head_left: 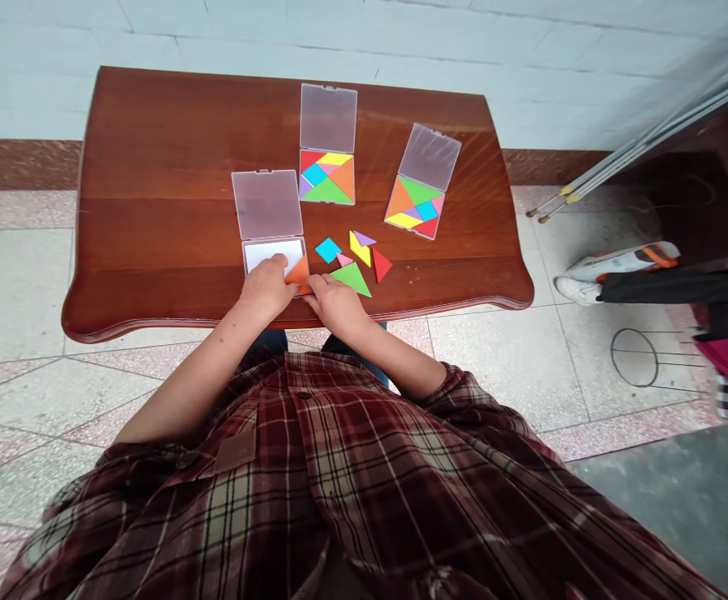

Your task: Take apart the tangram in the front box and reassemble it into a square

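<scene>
An open clear tangram case (pixel 268 204) lies at the table's front, its lid folded back and white paper (pixel 270 252) in its tray. In the tray's right corner is an orange triangle (pixel 299 270). My left hand (pixel 265 292) reaches over the tray, fingers bent, closed at the triangle's left side and lower edge. At the tray's lower right corner my right hand (pixel 341 305) is closed, its fingertips against the edge. Right of the case lie a blue square (pixel 327 250), a pink triangle (pixel 344 260), a green triangle (pixel 352 279), a yellow parallelogram (pixel 359 249), a purple triangle (pixel 365 239) and a red triangle (pixel 382 265).
Two more open cases, the middle one (pixel 327 177) and the right one (pixel 415 207), hold filled tangrams on the brown table (pixel 164 200). A wall (pixel 232 33) borders its far side. Crutches (pixel 589 179) and another person's leg (pixel 651 287) are on the right.
</scene>
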`<state>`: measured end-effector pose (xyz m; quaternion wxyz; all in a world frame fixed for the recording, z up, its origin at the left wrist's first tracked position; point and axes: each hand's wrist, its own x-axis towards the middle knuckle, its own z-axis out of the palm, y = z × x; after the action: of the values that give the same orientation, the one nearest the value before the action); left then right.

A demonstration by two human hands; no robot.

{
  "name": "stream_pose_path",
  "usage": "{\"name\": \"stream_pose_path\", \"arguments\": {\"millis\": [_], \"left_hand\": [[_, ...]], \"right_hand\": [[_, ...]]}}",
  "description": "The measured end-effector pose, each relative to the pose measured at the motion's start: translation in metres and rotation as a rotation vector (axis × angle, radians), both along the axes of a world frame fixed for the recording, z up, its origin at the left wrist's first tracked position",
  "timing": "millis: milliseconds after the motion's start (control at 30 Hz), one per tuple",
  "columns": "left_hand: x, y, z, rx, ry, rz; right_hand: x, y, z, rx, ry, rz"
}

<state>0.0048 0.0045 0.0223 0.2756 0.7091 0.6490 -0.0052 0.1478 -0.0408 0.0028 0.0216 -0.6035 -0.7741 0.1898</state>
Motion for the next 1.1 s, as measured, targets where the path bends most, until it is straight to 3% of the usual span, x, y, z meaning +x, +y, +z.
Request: {"name": "stream_pose_path", "arguments": {"millis": [233, 367, 467, 533, 667, 800, 900, 1000, 1100], "left_hand": [[-0.009, 0.006, -0.004, -0.018, -0.177, 0.019], [-0.016, 0.007, -0.010, 0.067, -0.392, 0.068], [-0.021, 0.008, -0.010, 0.077, -0.604, 0.178], [-0.023, 0.009, -0.006, 0.003, -0.764, 0.272], [-0.024, 0.009, 0.006, -0.295, -1.051, 0.424], [-0.023, 0.005, 0.013, -0.629, -1.264, 0.431], [-0.021, 0.001, 0.014, -0.745, -1.339, 0.427], [-0.024, 0.000, 0.015, -0.698, -1.293, 0.440], [-0.033, 0.002, 0.015, -0.452, -1.162, 0.460]], "right_hand": [[0.001, 0.002, -0.006, 0.014, 0.070, -0.022], [0.006, 0.001, -0.010, 0.046, 0.174, -0.023], [0.010, 0.002, -0.009, 0.043, 0.306, -0.057], [0.014, 0.007, -0.006, 0.057, 0.436, -0.098], [0.021, 0.029, -0.003, 0.005, 0.789, -0.124], [0.025, 0.051, 0.000, -0.240, 1.138, -0.004], [0.025, 0.062, 0.001, -0.357, 1.286, 0.060], [0.025, 0.070, 0.003, -0.396, 1.295, 0.055], [0.027, 0.075, 0.005, -0.402, 1.169, -0.005]]}}
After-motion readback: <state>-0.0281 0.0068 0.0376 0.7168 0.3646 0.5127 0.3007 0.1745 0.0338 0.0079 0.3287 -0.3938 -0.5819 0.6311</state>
